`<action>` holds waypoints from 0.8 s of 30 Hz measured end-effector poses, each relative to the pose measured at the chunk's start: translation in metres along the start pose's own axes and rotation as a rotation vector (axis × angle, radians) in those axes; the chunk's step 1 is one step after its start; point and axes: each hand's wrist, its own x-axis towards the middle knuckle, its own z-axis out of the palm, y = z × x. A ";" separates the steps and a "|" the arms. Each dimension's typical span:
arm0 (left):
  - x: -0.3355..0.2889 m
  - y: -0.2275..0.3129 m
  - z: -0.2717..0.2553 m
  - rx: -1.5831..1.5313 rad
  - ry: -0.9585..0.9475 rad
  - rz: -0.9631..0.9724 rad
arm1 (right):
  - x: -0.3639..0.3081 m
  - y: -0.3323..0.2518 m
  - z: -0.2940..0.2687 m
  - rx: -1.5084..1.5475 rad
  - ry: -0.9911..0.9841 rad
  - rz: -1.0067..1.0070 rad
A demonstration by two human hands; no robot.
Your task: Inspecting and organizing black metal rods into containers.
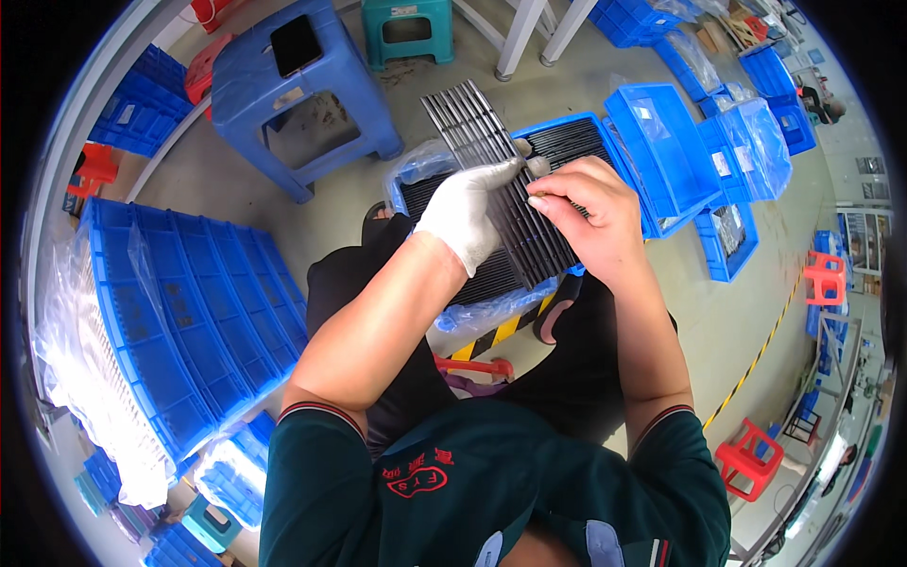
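My left hand (463,213), in a white glove, grips a flat row of slim black rods (477,123) held slanted above my lap, gloved fingertips at its right edge. Against that same edge, my right hand (600,213) is bare, thumb and forefinger pinched together. Whatever sits in the pinch is too small to make out. Below the held row, more dark rods (487,317) lie in a plastic-lined container. Beyond my right fingers, a blue crate (567,121) holds further dark rods.
Stacked blue crates (198,312) rise at my left. A blue stool (312,99) bearing a dark phone (296,45) stands at far left, beside a green stool (408,33). Blue bins (661,142) sit at right. Red stools (749,460) stand farther right near a yellow-black floor line (756,364).
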 end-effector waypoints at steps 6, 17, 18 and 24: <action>0.001 -0.002 0.000 -0.004 0.014 -0.001 | 0.000 0.001 0.002 -0.040 0.011 -0.036; 0.001 -0.001 -0.005 -0.007 -0.027 0.016 | 0.000 -0.002 0.003 -0.107 -0.038 -0.076; 0.000 -0.002 -0.003 0.004 0.012 0.020 | 0.000 -0.004 0.003 -0.105 -0.039 -0.077; -0.001 -0.001 -0.003 0.013 0.041 0.011 | 0.001 -0.006 0.005 -0.243 -0.135 -0.129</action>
